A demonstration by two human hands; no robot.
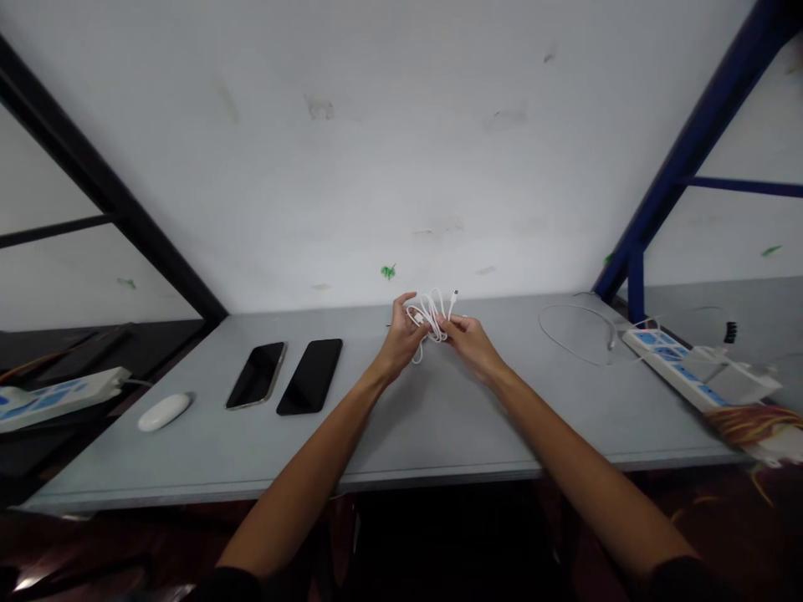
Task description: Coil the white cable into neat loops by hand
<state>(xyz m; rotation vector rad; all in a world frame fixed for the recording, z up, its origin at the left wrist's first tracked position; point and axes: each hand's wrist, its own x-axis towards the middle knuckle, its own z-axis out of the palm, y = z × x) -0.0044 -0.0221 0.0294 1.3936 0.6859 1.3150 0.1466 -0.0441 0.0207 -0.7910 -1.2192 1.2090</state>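
Both my hands meet above the back middle of the grey table [414, 443], around a white charging cable [434, 316] gathered in loose loops. My left hand [401, 339] pinches the bundle from the left, its index finger raised. From the right, the fingertips of my right hand [467, 339] grip the same loops. One plug of the cable points up near the right fingers, and a second white plug shows close to the left fingers. A short loop hangs below the hands.
Left on the table lie a black phone [309, 376], a phone with a light edge [257, 375] and a white computer mouse [164, 412]. Power strips [674, 368] with cords sit at the right, and another [63, 400] at the far left. A white wall rises behind.
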